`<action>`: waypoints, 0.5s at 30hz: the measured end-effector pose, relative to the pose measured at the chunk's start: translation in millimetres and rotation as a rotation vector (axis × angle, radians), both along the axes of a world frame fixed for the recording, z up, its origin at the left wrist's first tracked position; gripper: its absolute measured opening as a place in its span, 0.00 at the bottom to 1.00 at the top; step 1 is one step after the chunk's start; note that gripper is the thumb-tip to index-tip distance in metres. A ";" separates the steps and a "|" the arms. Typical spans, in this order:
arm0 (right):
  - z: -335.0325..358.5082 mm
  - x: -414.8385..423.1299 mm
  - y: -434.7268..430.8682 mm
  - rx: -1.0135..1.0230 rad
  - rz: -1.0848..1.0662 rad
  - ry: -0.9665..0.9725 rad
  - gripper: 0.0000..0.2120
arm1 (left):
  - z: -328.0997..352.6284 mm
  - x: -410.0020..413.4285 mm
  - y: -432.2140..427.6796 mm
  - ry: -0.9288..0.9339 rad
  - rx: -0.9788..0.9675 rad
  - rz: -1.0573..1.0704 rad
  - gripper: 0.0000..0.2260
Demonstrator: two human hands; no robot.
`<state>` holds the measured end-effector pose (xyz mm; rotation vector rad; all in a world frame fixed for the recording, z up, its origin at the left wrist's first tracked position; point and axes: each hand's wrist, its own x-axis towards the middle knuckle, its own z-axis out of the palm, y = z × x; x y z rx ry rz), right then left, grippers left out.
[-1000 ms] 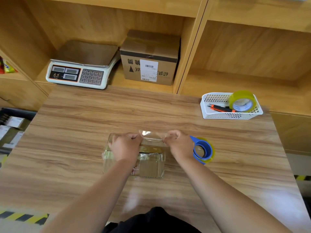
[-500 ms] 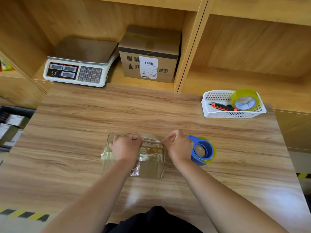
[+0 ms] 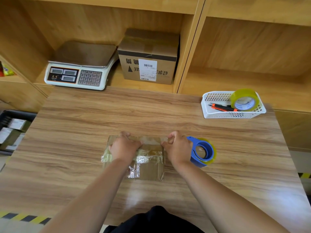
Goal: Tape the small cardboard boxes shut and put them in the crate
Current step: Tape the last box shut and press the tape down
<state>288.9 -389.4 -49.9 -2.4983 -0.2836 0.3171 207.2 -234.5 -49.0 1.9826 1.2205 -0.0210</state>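
Cardboard box (image 3: 149, 171) at mid table (image 3: 84, 132) — light, stiff-walled, tape-slick (a judgement); grip opposite side faces. Left hand (image 3: 124, 147) curls over its top, holding it down; right hand (image 3: 177, 149) pinches the clear tape strip (image 3: 151, 140) beside the blue dispenser (image 3: 202, 153).

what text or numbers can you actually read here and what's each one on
"7 8 9", "4 5 6", "1 2 3": keypad of the scale.
Brand mark on the scale: blurred, unreadable.
Large cardboard box: upside-down printed characters, not legible.
White label on it: barcode and fine print, too small.
Tape roll in the basket: print on its core, blurred.
Labels in the crate: too small.
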 end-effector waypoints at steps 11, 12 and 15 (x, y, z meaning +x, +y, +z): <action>-7.3 1.5 0.3 -0.001 -0.013 -0.019 0.13 | 0.0 -3.7 -7.5 -0.034 0.113 -0.049 0.15; -8.7 2.1 0.2 -0.010 -0.014 -0.018 0.13 | 1.3 -3.8 -8.4 -0.029 0.137 -0.050 0.15; -12.3 3.4 0.1 -0.038 -0.007 -0.029 0.13 | 5.3 -4.6 -11.2 -0.015 0.177 -0.055 0.14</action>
